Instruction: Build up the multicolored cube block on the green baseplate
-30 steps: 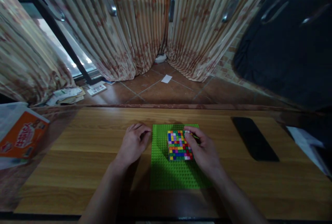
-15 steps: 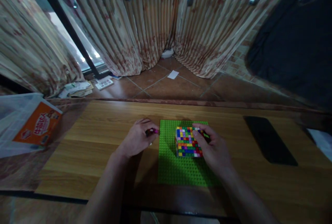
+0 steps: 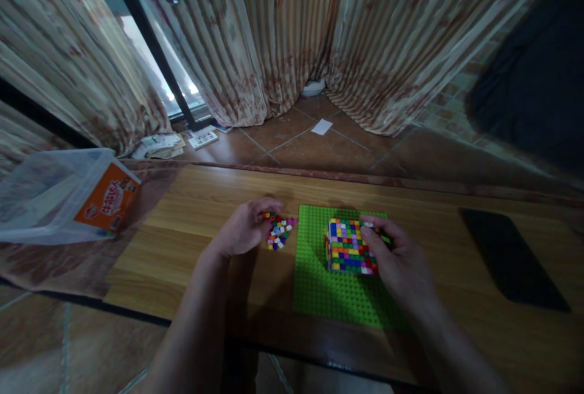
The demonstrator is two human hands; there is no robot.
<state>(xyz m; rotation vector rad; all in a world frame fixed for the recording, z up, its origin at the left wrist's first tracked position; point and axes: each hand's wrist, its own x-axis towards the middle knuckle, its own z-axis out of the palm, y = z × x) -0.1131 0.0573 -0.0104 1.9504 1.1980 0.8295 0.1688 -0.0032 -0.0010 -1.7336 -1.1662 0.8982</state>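
Note:
My left hand [image 3: 244, 227] is beside a small heap of loose coloured toy bricks [image 3: 278, 231], on the bare wood left of the green baseplate [image 3: 314, 303]. Its fingers are curved and apart, with nothing visibly gripped. On the baseplate stands a boxy block of multicoloured toy bricks [image 3: 349, 247]. My right hand [image 3: 395, 254] grips this block at its right side, thumb on the top and fingers around the far edge. A bit of green shows between thumb and fingers; I cannot tell what it is.
A black flat slab [image 3: 511, 260] lies on the wooden table [image 3: 182, 230] at the right. A clear plastic bin [image 3: 55, 199] with an orange label stands past the left end. Striped curtains [image 3: 283, 35] hang behind, with papers [image 3: 159, 146] on the floor.
The view has swung left, so everything sits further right. My left hand has drawn back from the loose bricks and uncovered the heap. My right hand stays on the block.

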